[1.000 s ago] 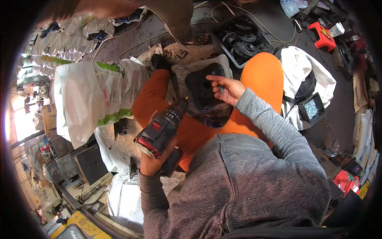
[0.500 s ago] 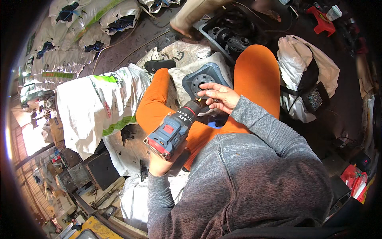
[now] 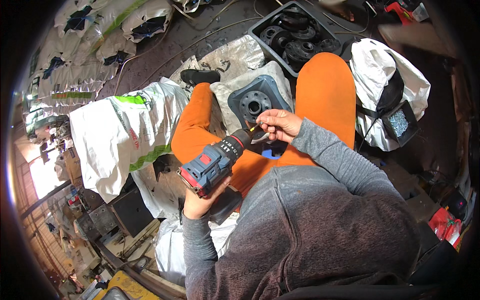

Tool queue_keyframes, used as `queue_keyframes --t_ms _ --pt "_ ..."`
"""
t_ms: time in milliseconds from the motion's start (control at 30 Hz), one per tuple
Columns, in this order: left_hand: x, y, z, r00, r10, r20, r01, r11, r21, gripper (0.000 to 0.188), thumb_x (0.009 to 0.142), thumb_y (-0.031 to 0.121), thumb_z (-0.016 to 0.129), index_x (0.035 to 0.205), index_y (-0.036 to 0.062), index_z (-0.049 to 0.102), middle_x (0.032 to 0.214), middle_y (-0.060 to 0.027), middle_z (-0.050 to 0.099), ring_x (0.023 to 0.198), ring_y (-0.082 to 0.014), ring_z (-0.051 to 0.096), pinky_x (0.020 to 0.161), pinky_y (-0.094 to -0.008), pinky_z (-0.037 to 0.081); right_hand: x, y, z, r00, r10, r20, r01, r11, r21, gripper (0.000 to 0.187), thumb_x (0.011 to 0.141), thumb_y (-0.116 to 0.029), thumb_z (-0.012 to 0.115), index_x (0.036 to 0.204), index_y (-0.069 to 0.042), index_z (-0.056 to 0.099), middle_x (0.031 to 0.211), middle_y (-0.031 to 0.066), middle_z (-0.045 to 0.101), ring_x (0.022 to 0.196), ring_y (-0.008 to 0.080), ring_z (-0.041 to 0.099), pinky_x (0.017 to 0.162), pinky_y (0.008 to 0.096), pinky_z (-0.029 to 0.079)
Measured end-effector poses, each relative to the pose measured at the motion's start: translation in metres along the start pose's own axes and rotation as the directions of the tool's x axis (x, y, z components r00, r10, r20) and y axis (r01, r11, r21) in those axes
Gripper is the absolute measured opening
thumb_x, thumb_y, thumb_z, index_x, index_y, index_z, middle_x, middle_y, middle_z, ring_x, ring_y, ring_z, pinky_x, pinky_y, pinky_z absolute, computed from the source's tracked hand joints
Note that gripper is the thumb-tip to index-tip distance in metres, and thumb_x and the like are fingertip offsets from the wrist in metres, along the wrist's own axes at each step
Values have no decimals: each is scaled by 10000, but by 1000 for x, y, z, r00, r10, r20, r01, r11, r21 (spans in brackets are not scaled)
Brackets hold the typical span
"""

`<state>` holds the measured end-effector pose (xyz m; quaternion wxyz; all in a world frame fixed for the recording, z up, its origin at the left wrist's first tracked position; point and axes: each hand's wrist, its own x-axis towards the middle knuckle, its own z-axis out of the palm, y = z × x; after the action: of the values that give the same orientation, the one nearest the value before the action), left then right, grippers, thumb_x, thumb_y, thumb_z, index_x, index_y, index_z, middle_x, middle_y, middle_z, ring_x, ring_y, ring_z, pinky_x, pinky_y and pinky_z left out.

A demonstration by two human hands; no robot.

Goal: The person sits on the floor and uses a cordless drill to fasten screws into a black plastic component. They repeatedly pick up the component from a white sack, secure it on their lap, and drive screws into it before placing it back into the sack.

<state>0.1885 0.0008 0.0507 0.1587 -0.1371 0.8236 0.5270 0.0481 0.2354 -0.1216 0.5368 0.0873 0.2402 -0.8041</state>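
Observation:
My left hand is wrapped round the grip of a blue-grey and red cordless drill, whose chuck points up and to the right. A thin bit with a yellow band sticks out of the chuck. My right hand is pinched at the bit's tip; whatever small thing is between the fingertips is too small to name. Just beyond, between my knees, lies a round dark metal flange with a ring of holes. It sits in a blue-grey square tray-like holder on a pale cloth.
A grey crate of dark round metal parts stands beyond my right knee. At the right, a black box of small screws rests against a white sack. Another white sack lies at the left. A person's blurred limb shows at upper right.
The fingers of my right hand have closed into a pinch by the bit. The drill has shifted slightly left and down. The person beyond has moved from the crate toward the right.

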Motion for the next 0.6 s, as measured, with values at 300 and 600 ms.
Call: queue_keyframes --t_ms 300,600 --pt "23 36 7 971 189 149 -233 893 384 512 739 92 749 1219 12 590 1205 -156 626 1097 -250 627 951 -352 484 6 4 -4 992 100 -72 -105 992 -68 215 967 -214 610 1081 -33 629 784 -31 597 592 11 528 547 209 567" --pt "69 28 -7 997 49 -54 -29 944 330 267 782 86 704 1047 56 688 976 -107 688 900 -270 669 800 -363 516 30 18 -22 670 -316 -672 194 948 -253 308 917 -335 667 1103 -90 646 738 -69 478 534 28 374 471 199 346"
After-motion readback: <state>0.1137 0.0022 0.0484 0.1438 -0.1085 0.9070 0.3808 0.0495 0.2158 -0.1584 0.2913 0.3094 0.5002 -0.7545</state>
